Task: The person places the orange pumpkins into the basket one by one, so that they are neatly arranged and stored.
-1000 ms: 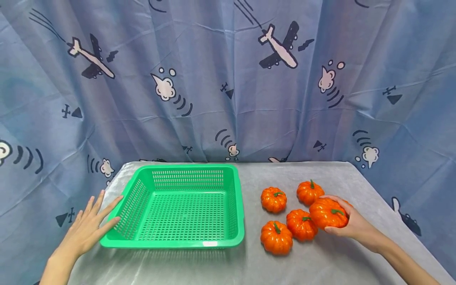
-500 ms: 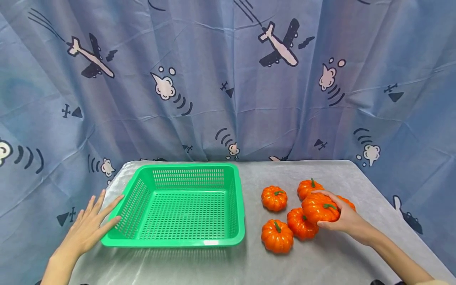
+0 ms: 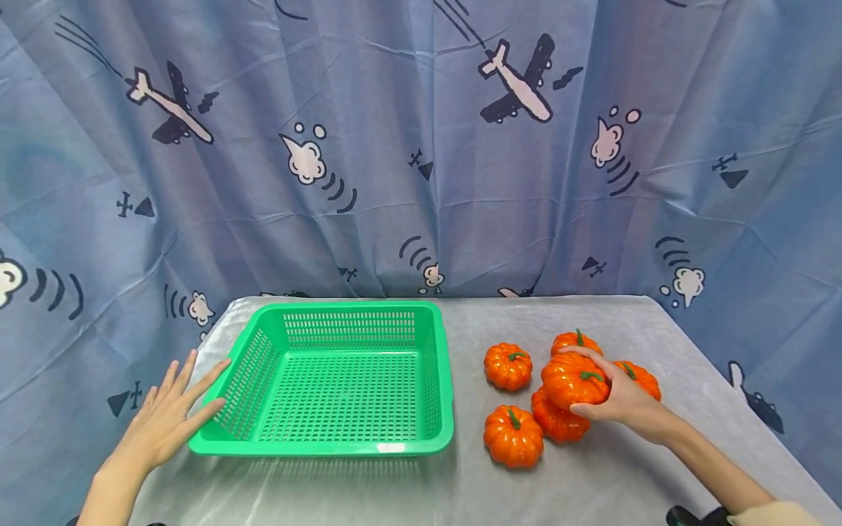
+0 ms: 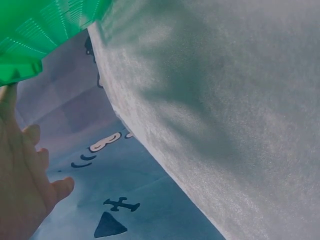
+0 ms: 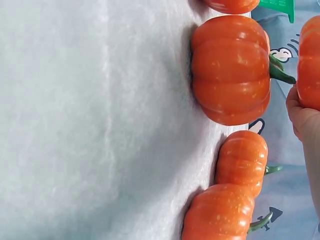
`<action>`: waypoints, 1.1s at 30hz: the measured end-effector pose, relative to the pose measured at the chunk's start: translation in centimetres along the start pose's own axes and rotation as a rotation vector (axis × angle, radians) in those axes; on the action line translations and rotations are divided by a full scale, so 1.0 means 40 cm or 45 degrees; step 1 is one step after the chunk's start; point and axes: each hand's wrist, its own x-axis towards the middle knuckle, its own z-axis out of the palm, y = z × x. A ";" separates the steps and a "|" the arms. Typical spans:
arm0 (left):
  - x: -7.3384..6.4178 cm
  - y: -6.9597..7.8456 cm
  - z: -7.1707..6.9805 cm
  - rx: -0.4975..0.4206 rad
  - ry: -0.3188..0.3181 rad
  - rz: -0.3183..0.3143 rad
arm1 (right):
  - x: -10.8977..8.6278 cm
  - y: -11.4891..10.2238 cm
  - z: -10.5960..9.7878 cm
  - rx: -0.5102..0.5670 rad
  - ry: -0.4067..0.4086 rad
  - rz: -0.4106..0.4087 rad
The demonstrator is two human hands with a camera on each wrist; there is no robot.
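Observation:
My right hand (image 3: 621, 402) holds an orange toy pumpkin (image 3: 572, 383) with a green stem, thumb on the near side and fingers over the far side. In the right wrist view this held pumpkin (image 5: 311, 65) is at the right edge, raised above the table. Below it in the head view, a partly covered pumpkin (image 3: 559, 424) sits on the table. At the left, my left hand (image 3: 161, 420) has its fingers spread, with thumb and index fingertip at the rim of a green plastic basket (image 3: 329, 448). The left wrist view shows fingertips right under the rim.
More pumpkins stand around the right hand: one at the front (image 3: 514, 437), one farther back (image 3: 508, 366), one behind the held pumpkin (image 3: 577, 340), and one to its right (image 3: 641, 380). A grey cloth covers the table (image 3: 368, 497). A blue curtain (image 3: 395, 146) hangs behind.
My right hand has carried the held pumpkin to the left, over the pumpkin beside it, uncovering the one at the far right. The left hand and the basket have stayed put.

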 end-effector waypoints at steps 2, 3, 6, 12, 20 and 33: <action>0.000 0.000 0.000 0.002 0.001 -0.001 | 0.002 -0.004 0.002 -0.010 -0.003 0.004; 0.000 0.001 0.000 0.000 0.002 -0.001 | 0.004 -0.005 0.003 -0.013 -0.008 0.004; 0.000 0.002 0.002 -0.014 0.006 0.004 | 0.009 -0.006 0.004 -0.021 -0.001 0.020; -0.001 0.000 0.005 -0.026 0.015 0.009 | 0.016 -0.009 0.005 0.026 -0.002 0.037; -0.001 -0.002 0.005 -0.031 0.019 0.012 | 0.026 -0.021 0.013 0.027 -0.024 0.070; -0.002 0.002 0.002 -0.034 0.021 0.014 | 0.062 -0.030 0.041 0.072 -0.079 -0.055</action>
